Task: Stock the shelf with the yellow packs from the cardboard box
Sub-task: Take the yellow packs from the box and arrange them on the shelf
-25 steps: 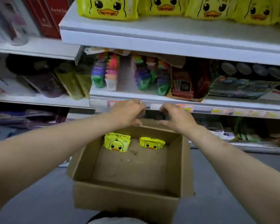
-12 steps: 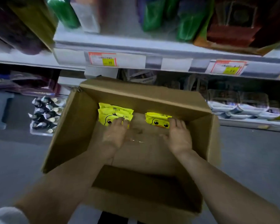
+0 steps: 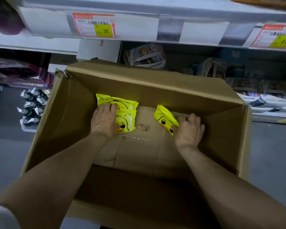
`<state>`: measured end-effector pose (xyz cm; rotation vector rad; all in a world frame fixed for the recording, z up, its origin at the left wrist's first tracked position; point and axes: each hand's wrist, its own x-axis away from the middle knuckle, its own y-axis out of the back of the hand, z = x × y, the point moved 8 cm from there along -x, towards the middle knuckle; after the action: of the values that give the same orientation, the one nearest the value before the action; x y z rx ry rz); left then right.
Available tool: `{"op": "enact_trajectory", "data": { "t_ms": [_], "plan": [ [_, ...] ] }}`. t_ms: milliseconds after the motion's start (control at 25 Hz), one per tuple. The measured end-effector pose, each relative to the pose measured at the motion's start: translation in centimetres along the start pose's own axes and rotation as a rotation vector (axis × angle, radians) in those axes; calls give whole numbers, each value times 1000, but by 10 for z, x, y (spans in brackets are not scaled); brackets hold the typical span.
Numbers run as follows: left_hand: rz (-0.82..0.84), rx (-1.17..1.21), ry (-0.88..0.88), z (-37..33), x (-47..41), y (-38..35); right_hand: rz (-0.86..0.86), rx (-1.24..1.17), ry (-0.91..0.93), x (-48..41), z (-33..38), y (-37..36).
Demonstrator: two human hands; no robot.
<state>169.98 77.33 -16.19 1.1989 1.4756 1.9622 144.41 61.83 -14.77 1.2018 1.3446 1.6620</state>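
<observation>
Two stacked yellow packs (image 3: pixel 126 111) sit centre-left in the cardboard box (image 3: pixel 155 83) under our left hand (image 3: pixel 104 119); we cannot tell if it grasps them; right of centre, our right hand (image 3: pixel 190 129) grips a tilted third pack (image 3: pixel 163 119)

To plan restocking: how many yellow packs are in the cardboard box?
3. Two overlap at far left: a rear pack and a front pack, under the left hand. The third pack is gripped by the right hand. Others may hide beneath.
</observation>
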Motion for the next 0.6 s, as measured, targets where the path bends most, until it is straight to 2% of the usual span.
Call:
{"op": "enact_trajectory", "data": {
  "t_ms": [80,160,240,360,480,600],
  "plan": [
    [137,-38,67,6,7,-17,151,-195,-45,4,-1,-8],
    [251,28,131,11,16,-24,360,-497,-139,13,1,-16],
    [369,146,145,11,27,-18,472,-697,-184,30,6,-14],
    [517,404,52,0,51,22,516,-946,-232,59,11,21],
    [618,603,-62,-3,75,89,566,-1176,-240,79,15,87],
    [647,768,-156,-3,93,172,588,-1298,-177,85,17,163]
  ]
}}
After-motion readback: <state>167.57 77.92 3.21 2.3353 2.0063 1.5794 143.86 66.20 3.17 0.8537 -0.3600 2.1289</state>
